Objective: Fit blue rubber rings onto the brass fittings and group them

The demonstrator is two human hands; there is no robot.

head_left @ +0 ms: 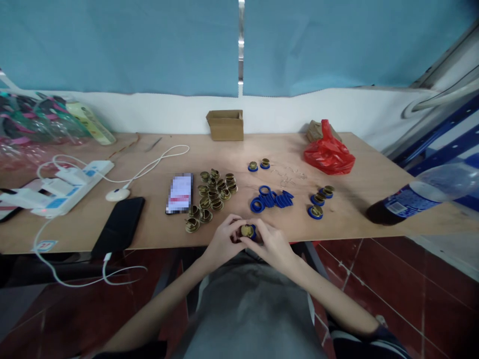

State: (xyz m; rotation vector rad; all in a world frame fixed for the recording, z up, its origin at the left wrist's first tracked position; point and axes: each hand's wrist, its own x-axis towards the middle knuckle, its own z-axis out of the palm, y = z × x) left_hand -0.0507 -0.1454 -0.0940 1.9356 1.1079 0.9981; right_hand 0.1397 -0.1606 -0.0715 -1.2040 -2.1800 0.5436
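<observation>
My left hand (223, 238) and my right hand (272, 243) meet at the table's front edge. Both have their fingers closed around one brass fitting (246, 231) with a blue ring under it. Just beyond my left hand lies a heap of bare brass fittings (211, 195). A pile of loose blue rings (272, 198) lies just beyond my right hand. Brass fittings with blue rings on them sit in two small groups: one (320, 200) to the right, another (259, 164) farther back.
A phone (180, 193) with a lit screen and a black phone (119, 226) lie left of the brass heap. A power strip (63, 188) with cables sits far left. At the back stand a small cardboard box (225, 125) and a red plastic bag (328, 152). A plastic bottle (419, 194) lies right.
</observation>
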